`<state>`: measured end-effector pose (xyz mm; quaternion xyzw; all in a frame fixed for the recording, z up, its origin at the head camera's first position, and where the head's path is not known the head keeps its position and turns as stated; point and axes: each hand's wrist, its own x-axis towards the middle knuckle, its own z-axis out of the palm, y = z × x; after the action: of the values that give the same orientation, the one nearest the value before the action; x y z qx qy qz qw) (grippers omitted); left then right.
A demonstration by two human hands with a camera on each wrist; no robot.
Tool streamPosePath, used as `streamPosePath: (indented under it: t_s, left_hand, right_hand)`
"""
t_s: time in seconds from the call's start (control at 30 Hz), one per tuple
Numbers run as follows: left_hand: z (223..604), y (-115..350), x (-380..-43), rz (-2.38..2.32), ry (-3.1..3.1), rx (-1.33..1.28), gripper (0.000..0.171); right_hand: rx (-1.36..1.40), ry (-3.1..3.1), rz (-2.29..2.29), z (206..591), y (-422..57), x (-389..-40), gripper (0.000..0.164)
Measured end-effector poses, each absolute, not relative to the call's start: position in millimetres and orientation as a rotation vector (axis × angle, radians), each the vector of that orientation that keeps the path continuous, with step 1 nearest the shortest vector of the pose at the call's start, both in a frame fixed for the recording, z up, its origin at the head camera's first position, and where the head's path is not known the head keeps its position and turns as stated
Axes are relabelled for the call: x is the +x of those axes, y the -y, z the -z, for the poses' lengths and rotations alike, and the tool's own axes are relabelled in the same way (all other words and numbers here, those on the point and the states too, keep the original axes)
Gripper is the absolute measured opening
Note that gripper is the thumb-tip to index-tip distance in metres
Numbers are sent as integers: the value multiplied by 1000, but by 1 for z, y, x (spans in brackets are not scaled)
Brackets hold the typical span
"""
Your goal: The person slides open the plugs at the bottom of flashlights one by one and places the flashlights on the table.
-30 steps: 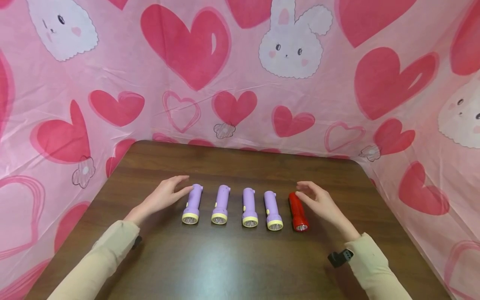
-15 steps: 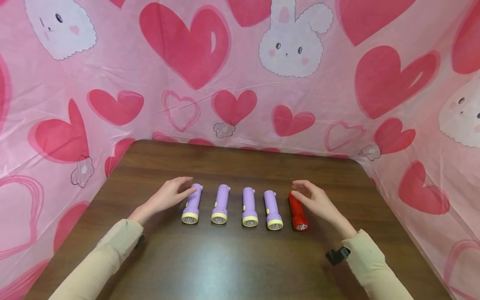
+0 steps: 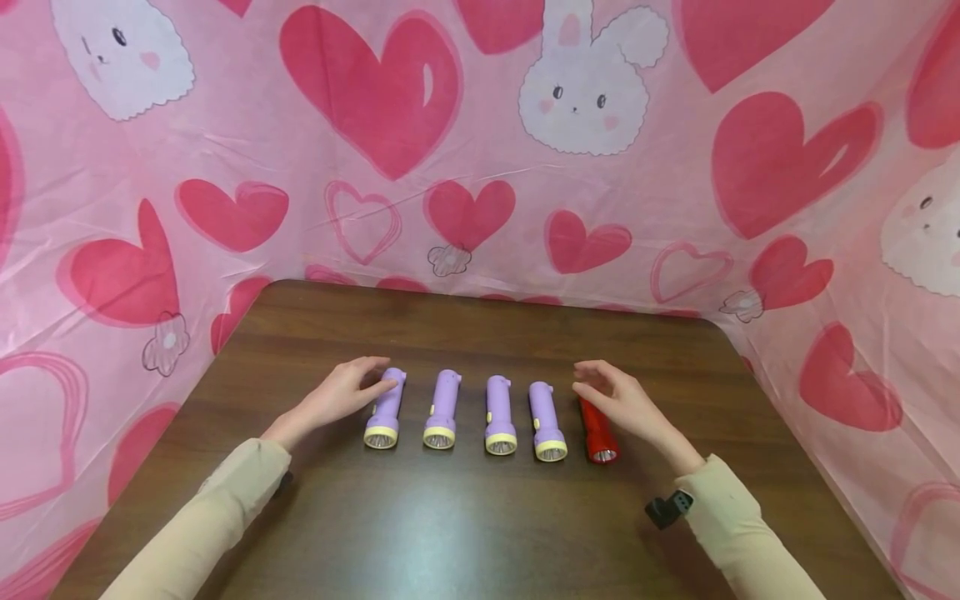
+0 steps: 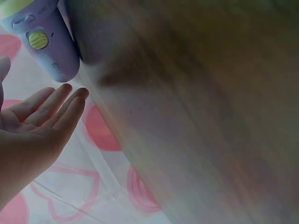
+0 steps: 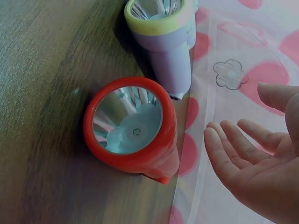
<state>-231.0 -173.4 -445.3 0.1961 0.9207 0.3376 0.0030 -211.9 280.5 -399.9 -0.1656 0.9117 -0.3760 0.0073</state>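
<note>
Several flashlights lie in a row on the table, lens ends facing the person. My left hand hovers by the tail of the leftmost purple flashlight, its thumb overlapping it in the head view. That purple flashlight shows a yellow button in the left wrist view, beyond the extended fingers of my left hand. At the row's right end, my right hand hangs over the tail of the red flashlight, partly covering it. In the right wrist view the fingers of my right hand are apart from the red flashlight.
Between the hands lie more purple flashlights with yellow rims: one left of centre, one in the middle and one beside the red. A pink cloth with hearts and rabbits surrounds the brown table.
My left hand has shifted slightly right, over the leftmost purple flashlight's tail. My right hand has moved left across the red flashlight's tail. The flashlights have stayed in place.
</note>
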Motion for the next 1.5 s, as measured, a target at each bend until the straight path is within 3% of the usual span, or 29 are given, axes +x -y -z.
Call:
streamPosePath:
  t_s: [1.5]
  left_hand:
    - [444,164,-236,-983,-2872,626,55]
  right_hand:
    - [-704,-2745,1086,394,-244,-215,36]
